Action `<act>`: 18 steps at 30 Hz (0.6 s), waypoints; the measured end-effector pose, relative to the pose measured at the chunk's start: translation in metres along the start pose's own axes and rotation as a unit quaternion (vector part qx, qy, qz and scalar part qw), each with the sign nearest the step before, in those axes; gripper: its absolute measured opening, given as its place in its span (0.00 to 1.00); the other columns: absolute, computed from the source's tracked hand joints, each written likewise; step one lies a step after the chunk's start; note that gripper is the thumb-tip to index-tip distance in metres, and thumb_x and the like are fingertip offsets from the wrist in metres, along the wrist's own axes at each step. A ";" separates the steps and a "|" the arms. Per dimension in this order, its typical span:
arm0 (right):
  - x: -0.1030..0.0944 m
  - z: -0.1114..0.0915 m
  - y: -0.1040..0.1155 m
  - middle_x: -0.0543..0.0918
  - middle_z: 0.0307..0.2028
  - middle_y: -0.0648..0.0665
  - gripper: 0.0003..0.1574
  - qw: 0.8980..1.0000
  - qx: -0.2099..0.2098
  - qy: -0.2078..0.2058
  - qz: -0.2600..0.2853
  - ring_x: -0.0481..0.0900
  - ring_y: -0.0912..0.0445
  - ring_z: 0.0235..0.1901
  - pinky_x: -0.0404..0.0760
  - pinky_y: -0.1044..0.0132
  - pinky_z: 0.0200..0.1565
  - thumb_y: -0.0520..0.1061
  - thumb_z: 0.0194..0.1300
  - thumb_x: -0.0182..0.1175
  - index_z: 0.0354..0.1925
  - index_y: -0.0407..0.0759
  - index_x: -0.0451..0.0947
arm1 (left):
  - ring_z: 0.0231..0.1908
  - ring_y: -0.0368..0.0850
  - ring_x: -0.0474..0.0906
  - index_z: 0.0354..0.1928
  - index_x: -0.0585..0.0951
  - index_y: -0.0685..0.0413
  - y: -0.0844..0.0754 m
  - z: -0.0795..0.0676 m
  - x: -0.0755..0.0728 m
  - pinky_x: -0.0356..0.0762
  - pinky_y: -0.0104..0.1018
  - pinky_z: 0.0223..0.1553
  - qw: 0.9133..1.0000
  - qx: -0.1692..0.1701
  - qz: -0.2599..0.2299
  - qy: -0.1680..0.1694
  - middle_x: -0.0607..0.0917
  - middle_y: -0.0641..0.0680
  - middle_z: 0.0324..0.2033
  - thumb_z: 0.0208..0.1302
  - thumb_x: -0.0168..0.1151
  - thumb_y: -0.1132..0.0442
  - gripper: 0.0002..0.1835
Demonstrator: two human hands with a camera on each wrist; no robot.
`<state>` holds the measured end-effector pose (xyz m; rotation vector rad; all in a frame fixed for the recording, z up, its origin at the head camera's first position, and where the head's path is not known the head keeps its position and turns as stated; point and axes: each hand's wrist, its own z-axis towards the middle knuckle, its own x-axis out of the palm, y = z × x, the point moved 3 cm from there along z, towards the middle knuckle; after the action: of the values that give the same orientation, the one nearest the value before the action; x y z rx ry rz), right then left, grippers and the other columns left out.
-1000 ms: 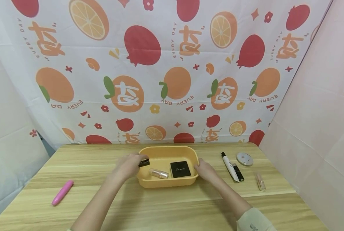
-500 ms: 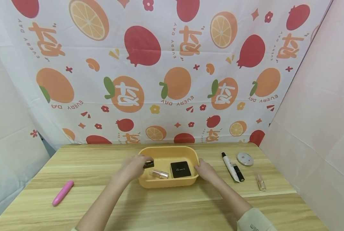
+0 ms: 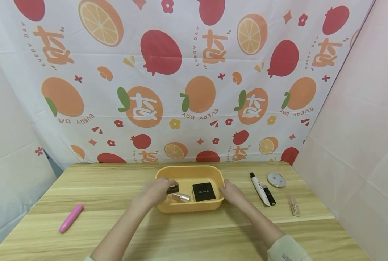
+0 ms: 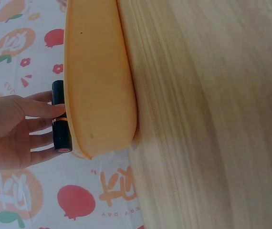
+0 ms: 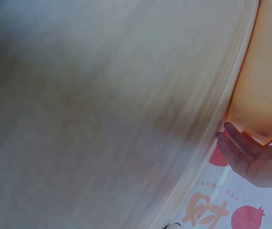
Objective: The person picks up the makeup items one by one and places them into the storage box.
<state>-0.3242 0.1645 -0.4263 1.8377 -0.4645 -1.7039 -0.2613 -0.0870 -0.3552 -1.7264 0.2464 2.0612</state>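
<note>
Tube (image 4: 61,117), black w/ a coppery band, is clamped betw. the thumb and fingers of your L hand (image 3: 158,191), just above the rim at the L end of the yellow tray (image 3: 190,208) — can't tell if it touches the rim. Your R hand (image 3: 232,192) grips the tray's R end, fingers on the outside wall. 2 items lie in the tray: a clear-and-silver lipstick (image 3: 182,197) nr your L hand, and, R of it, a black square case (image 3: 203,191) w/ small pale lettering.

Tray sits on the wood-grain table (image 3: 194,239). Well off to your L lies a pink stick (image 3: 71,218). To your R are 4 more: a white tube w/ black cap (image 3: 259,188), a short black tube (image 3: 269,195) just beside it, a round silvery compact (image 3: 276,180) farther back, and a slim clear-pinkish vial (image 3: 293,207) nearer you. Fruit-print cloth (image 3: 188,139) hangs behind.
</note>
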 end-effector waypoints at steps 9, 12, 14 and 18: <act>0.001 0.000 -0.001 0.75 0.26 0.43 0.23 1.000 -0.002 0.000 0.001 0.72 0.53 0.23 0.72 0.63 0.24 0.42 0.64 0.46 0.53 0.26 0.65 | 0.29 0.48 0.77 0.42 0.82 0.50 -0.003 0.000 0.005 0.73 0.42 0.21 1.000 -0.001 -0.009 0.015 0.79 0.52 0.28 0.43 0.62 0.79 0.23; 0.001 0.000 -0.001 0.75 0.27 0.43 0.24 1.000 -0.001 0.000 -0.002 0.71 0.53 0.23 0.72 0.63 0.25 0.42 0.65 0.46 0.53 0.26 0.65 | 0.29 0.48 0.77 0.42 0.82 0.49 -0.003 0.000 0.006 0.73 0.42 0.21 1.000 -0.002 -0.008 0.018 0.79 0.52 0.28 0.42 0.63 0.79 0.23; 0.001 0.001 -0.001 0.75 0.27 0.43 0.24 1.000 -0.001 -0.002 -0.003 0.71 0.53 0.23 0.72 0.63 0.24 0.42 0.65 0.46 0.53 0.26 0.65 | 0.29 0.48 0.77 0.42 0.83 0.49 -0.003 0.000 0.006 0.73 0.42 0.21 1.000 0.000 -0.010 0.017 0.79 0.52 0.28 0.43 0.63 0.78 0.22; 0.001 0.001 -0.002 0.75 0.26 0.43 0.23 1.000 0.000 -0.004 -0.001 0.71 0.53 0.23 0.72 0.63 0.25 0.42 0.65 0.46 0.53 0.27 0.65 | 0.29 0.47 0.76 0.41 0.83 0.49 -0.004 0.001 0.007 0.73 0.42 0.22 1.000 0.006 -0.018 0.015 0.79 0.51 0.27 0.46 0.64 0.76 0.19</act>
<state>-0.3254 0.1649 -0.4280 1.8331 -0.4666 -1.7123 -0.2612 -0.0814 -0.3607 -1.7442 0.2345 2.0054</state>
